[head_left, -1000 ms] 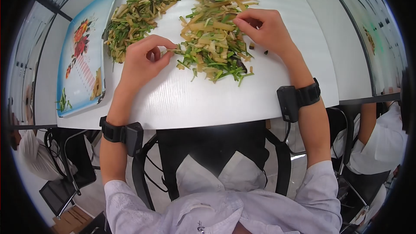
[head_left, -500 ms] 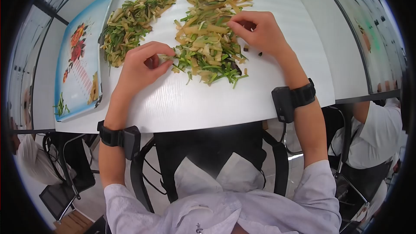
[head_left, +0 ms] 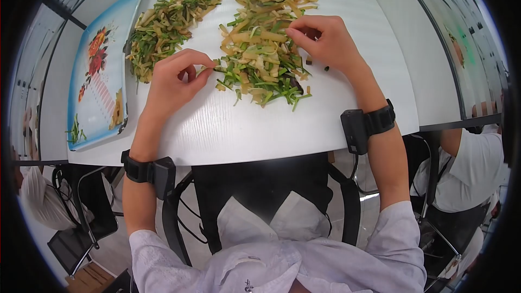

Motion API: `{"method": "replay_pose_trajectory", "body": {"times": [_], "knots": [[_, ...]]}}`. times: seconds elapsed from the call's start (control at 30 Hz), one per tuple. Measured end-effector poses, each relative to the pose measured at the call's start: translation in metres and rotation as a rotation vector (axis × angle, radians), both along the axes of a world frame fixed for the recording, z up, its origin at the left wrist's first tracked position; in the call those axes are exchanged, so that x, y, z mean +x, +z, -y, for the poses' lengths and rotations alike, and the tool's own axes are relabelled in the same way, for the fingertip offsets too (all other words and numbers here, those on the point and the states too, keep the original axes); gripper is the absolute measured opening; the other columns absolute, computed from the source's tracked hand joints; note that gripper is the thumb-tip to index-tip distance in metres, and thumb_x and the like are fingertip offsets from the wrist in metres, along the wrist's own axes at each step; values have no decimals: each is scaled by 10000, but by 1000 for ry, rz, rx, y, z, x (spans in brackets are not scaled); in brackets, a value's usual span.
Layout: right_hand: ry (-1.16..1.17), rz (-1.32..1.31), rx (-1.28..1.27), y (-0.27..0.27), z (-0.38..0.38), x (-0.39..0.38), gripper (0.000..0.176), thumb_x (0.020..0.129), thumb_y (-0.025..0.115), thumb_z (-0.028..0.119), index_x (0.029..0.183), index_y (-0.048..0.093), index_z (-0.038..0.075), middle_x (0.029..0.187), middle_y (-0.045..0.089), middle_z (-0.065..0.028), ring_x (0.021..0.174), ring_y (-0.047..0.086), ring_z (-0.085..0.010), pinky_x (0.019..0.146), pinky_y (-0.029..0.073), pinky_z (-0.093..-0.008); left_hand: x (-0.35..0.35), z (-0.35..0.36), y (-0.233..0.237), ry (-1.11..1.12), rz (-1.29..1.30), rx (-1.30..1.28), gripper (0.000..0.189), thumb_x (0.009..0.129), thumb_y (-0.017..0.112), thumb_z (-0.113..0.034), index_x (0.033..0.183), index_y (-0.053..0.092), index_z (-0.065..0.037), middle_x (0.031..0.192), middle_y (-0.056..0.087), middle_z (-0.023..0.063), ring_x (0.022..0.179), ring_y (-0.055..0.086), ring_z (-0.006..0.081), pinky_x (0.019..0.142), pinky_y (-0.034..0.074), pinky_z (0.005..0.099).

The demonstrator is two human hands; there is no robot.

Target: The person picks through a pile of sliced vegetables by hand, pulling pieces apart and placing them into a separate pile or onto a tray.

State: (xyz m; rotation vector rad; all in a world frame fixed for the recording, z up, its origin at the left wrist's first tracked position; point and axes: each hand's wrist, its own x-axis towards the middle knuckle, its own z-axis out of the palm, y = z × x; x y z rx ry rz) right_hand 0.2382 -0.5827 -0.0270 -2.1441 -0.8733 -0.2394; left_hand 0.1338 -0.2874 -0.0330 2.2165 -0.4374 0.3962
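A mixed pile of green and pale yellow vegetable strips [head_left: 266,43] lies on the white table [head_left: 260,125] in front of me. My left hand [head_left: 173,84] rests at the pile's left edge, thumb and forefinger pinched on a thin strip [head_left: 210,69]. My right hand [head_left: 325,40] sits on the pile's right side, its fingertips closed on strips there. A second, mostly green pile [head_left: 163,27] lies further left. Both wrists wear black bands with small black boxes.
A blue tray [head_left: 103,70] with a flower print lies at the table's left edge, with a few strips on it. A few loose bits [head_left: 317,65] lie by my right hand. Other people sit at the far left and right. Black chairs stand below the table.
Both hands have stayed at the pile with only small finger movements; the view shifted slightly. My left hand's pinch drew a little toward the pile's edge.
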Motion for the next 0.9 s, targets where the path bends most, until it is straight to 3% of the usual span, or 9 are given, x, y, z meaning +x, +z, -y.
{"method": "replay_pose_trajectory", "body": {"times": [0.03, 0.1, 0.13, 0.2, 0.67, 0.8, 0.83, 0.9], "knots": [[0, 0, 0, -1, 0, 1, 130, 896, 691, 141, 899, 711, 13, 674, 662, 1, 566, 555, -37, 528, 424, -201, 0, 0, 0, 0, 0, 0, 156, 758, 708, 69, 854, 679, -50, 878, 681, -20, 564, 492, 40, 491, 366, 202], [-43, -62, 17, -2, 0, 1, 144, 841, 714, 246, 877, 746, 110, 710, 699, -27, 580, 591, -138, 578, 488, -273, 0, 0, 0, 10, 4, 11, 154, 761, 709, 65, 852, 680, -55, 871, 679, -26, 564, 488, 36, 488, 355, 201], [-44, -61, 17, -1, 0, 1, 144, 841, 714, 246, 877, 746, 110, 710, 699, -27, 580, 591, -138, 578, 488, -273, 0, 0, 1, 9, 4, 11, 154, 761, 709, 65, 852, 680, -55, 871, 679, -26, 564, 488, 36, 488, 355, 201], [-8, -2, -4, 1, -1, -1, 130, 894, 692, 139, 903, 710, 11, 671, 655, 0, 566, 541, -38, 530, 424, -204, 0, 0, 1, 16, 7, 22, 144, 768, 709, 55, 853, 681, -58, 849, 672, -30, 562, 485, 33, 487, 349, 198], [-3, -23, -16, 1, 0, -1, 125, 893, 692, 141, 907, 712, 19, 669, 653, 6, 568, 534, -37, 530, 423, -205, 1, -2, 0, 19, 17, 6, 135, 774, 733, -1, 879, 705, -81, 806, 674, -34, 510, 475, 31, 472, 325, 196], [-3, 0, -32, 1, 0, -2, 125, 893, 692, 142, 909, 712, 19, 668, 649, 6, 569, 532, -39, 530, 423, -207, -2, -1, 6, -25, -20, 81, 175, 735, 749, 10, 885, 690, -59, 844, 673, -21, 645, 530, 74, 570, 398, 232], [0, 0, -31, 1, 0, -2, 125, 893, 692, 143, 909, 712, 20, 665, 647, 7, 569, 530, -39, 530, 422, -207, 1, -2, 4, -77, 42, 106, 193, 699, 770, -29, 875, 709, -77, 846, 692, -8, 737, 559, 134, 652, 454, 272], [2, 13, -29, 1, 0, -1, 125, 893, 692, 144, 908, 712, 21, 663, 645, 8, 568, 529, -39, 529, 421, -207, 2, -1, 5, -99, 78, 153, 200, 690, 762, -22, 876, 712, -77, 855, 697, 3, 775, 565, 162, 717, 461, 291]]}}
